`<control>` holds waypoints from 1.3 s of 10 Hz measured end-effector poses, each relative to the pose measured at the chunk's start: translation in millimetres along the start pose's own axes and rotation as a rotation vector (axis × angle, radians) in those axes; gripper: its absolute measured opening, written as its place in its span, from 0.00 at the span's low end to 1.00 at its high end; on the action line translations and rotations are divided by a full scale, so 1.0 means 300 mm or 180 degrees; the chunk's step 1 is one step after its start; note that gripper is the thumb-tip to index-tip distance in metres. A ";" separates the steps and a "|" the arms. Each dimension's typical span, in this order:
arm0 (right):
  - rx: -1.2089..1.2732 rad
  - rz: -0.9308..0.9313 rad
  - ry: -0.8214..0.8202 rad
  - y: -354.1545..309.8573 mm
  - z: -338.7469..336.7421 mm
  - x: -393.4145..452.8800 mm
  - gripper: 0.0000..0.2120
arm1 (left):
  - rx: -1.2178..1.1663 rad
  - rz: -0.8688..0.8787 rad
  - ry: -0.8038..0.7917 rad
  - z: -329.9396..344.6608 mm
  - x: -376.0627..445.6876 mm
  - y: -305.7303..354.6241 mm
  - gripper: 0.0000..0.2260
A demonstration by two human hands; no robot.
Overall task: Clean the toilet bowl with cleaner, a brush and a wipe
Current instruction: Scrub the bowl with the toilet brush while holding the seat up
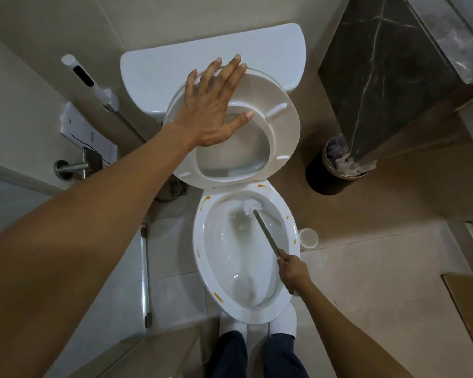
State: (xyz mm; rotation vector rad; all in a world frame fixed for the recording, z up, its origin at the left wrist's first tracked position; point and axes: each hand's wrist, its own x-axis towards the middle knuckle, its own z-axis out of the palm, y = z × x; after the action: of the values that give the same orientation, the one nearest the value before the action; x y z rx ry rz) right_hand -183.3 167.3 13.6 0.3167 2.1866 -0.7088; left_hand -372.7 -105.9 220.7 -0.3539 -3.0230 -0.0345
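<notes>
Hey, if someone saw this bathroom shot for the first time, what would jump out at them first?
Probably the left hand, spread flat against the raised toilet seat at upper centre. Next, the right hand lower down, gripping the handle of a toilet brush whose white head is inside the toilet bowl. Orange-brown smears dot the bowl's rim.

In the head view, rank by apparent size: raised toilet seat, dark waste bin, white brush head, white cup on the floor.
1. raised toilet seat
2. dark waste bin
3 and 4. white cup and brush head: look alike, unranked.
</notes>
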 end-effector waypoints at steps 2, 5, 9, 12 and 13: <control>0.0033 0.0220 -0.0097 0.138 0.012 -0.094 0.19 | -0.0014 0.0028 0.0003 -0.001 -0.003 0.000 0.37; -0.0200 0.0291 -0.0288 0.145 -0.049 -0.130 0.18 | -0.0073 0.0012 -0.0023 -0.003 -0.003 0.003 0.37; -0.0220 0.0439 -0.0533 0.158 -0.029 -0.121 0.18 | -0.0055 0.0025 -0.0037 -0.004 -0.001 0.003 0.38; -0.0211 0.0300 -0.0333 0.067 -0.061 -0.005 0.19 | -0.0089 0.0005 -0.0030 -0.001 -0.003 0.001 0.37; -0.0185 0.0245 -0.0284 0.072 -0.055 -0.015 0.19 | -0.0080 0.0018 -0.0016 -0.002 -0.001 0.000 0.37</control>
State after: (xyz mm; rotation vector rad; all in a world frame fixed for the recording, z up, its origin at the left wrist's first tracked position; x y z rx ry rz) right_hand -180.9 194.5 17.4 0.3311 2.0949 -0.6044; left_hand -372.2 -106.0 221.3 -0.3652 -3.0289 -0.0714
